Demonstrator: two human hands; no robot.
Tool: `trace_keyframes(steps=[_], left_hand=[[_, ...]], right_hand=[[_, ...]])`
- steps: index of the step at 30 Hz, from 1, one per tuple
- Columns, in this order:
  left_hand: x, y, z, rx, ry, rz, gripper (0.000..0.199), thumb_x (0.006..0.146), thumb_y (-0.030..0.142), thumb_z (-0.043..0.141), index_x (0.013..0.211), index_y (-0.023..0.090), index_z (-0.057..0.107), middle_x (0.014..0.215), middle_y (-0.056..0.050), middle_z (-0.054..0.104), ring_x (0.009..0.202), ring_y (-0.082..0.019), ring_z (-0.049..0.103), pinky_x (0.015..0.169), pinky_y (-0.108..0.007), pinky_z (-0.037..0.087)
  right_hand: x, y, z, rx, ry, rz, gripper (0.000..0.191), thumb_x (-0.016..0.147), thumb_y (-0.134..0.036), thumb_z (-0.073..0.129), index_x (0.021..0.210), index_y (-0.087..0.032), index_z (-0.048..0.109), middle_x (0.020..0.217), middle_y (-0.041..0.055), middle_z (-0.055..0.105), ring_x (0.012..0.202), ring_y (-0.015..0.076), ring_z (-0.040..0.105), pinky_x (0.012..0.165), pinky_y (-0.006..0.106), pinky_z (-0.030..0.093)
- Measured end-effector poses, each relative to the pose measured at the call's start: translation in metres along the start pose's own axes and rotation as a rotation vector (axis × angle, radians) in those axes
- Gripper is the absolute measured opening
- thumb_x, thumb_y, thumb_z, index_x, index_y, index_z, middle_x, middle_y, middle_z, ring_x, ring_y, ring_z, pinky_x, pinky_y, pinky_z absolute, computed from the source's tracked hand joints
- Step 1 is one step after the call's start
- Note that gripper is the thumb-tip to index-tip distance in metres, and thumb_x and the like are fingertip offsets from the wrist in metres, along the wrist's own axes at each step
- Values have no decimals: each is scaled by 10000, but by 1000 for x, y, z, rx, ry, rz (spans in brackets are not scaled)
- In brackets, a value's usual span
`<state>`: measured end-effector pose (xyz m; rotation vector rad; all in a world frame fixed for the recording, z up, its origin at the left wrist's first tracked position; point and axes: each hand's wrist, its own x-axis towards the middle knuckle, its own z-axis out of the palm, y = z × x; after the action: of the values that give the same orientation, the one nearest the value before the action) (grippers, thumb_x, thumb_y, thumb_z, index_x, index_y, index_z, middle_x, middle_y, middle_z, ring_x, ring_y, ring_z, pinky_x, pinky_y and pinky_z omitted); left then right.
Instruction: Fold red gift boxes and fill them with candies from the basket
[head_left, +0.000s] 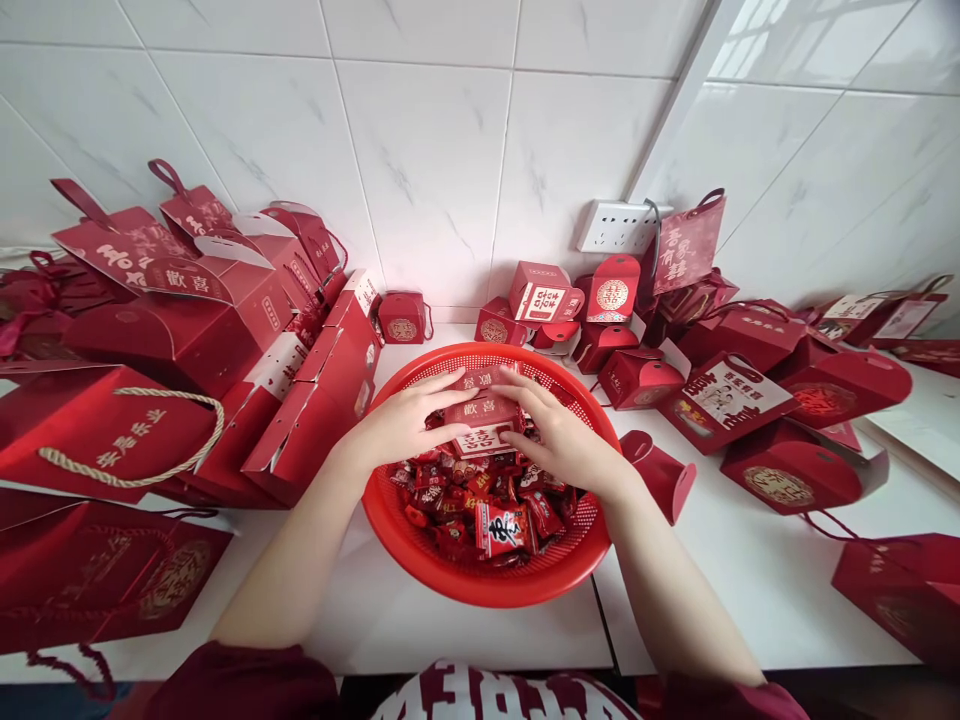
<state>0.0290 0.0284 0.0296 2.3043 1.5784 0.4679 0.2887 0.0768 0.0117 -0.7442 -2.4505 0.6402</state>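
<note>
Over a red plastic basket (491, 592) of wrapped candies (502, 527), a small red gift box (480, 408) with a white label on its front sits between my hands. My left hand (412, 415) grips the box's left side, thumb along the front and fingers across the top. On the right side, my right hand (559, 430) holds it in much the same way, fingers bent over the upper edge. The box hides part of the candies beneath it, and I cannot tell whether it rests on them.
Red gift boxes (217, 300) crowd the left, one with a rope handle (214, 430). More small boxes (641, 378) stand behind and right of the basket, and an opened one (660, 475) lies close to its right rim. A power strip (615, 227) is against the tiled wall.
</note>
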Motion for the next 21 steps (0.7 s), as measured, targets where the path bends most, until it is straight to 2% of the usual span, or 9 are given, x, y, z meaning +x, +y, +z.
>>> trace_keyframes(steps=[2, 4, 6, 8, 10, 12, 15, 17, 21], left_hand=[[0, 1, -1, 50, 45, 7, 545, 965, 482, 511, 1476, 295, 482, 1587, 13, 392, 1488, -205, 321, 1240, -394, 269], [-2, 5, -2, 129, 110, -20, 538, 990, 434, 456, 1496, 251, 456, 1565, -9, 429, 1499, -220, 295, 1252, -432, 231], [-5, 12, -3, 157, 130, -66, 552, 998, 415, 420, 1517, 226, 423, 1573, -23, 417, 1498, -232, 298, 1254, -446, 221], [-9, 20, -4, 115, 75, -99, 585, 999, 435, 402, 1544, 225, 373, 1601, -23, 363, 1492, -227, 313, 1247, -421, 246], [-12, 27, -3, 67, 28, -151, 645, 993, 505, 388, 1565, 212, 327, 1613, -39, 330, 1493, -236, 311, 1239, -419, 263], [-15, 33, -1, 45, 41, -240, 725, 970, 600, 380, 1570, 198, 316, 1604, -72, 336, 1487, -280, 318, 1224, -468, 277], [-16, 35, 4, 32, 76, -399, 778, 919, 700, 389, 1570, 280, 314, 1589, -79, 363, 1447, -367, 369, 1159, -568, 335], [-16, 31, 7, -5, 76, -463, 761, 903, 717, 402, 1567, 360, 295, 1586, -53, 375, 1429, -387, 388, 1124, -589, 365], [-12, 16, 4, -173, 151, -447, 638, 916, 665, 430, 1494, 396, 439, 1513, -4, 494, 1407, -334, 446, 1136, -523, 384]], right_hand=[[-1, 7, 2, 14, 15, 104, 635, 941, -318, 588, 1521, -269, 335, 1665, 90, 183, 1525, 256, 217, 1220, 496, 305], [-1, 15, 4, 28, -5, 147, 708, 919, -336, 617, 1545, -283, 290, 1652, 100, 227, 1519, 272, 233, 1214, 517, 307], [-1, 20, 4, 65, -65, 110, 758, 907, -321, 629, 1564, -292, 253, 1601, 100, 352, 1477, 267, 339, 1198, 516, 339], [-1, 19, 4, 97, -115, 49, 792, 904, -298, 631, 1581, -287, 220, 1565, 97, 418, 1433, 256, 416, 1181, 504, 372], [-1, 13, 2, 106, -144, -13, 775, 909, -283, 623, 1581, -285, 237, 1580, 92, 398, 1433, 253, 419, 1178, 497, 379], [-1, 5, 0, 102, -179, -82, 723, 913, -266, 613, 1562, -299, 297, 1594, 76, 377, 1437, 253, 413, 1173, 491, 389], [-2, -4, -1, 89, -225, -137, 684, 906, -236, 604, 1539, -305, 353, 1578, 65, 406, 1414, 256, 445, 1150, 479, 423], [-2, -7, -2, 91, -227, -141, 666, 907, -220, 594, 1530, -287, 369, 1552, 73, 442, 1403, 257, 456, 1145, 476, 428], [1, -3, -4, 192, -164, -119, 593, 927, -233, 587, 1492, -259, 408, 1439, 86, 557, 1274, 236, 574, 1088, 460, 481]])
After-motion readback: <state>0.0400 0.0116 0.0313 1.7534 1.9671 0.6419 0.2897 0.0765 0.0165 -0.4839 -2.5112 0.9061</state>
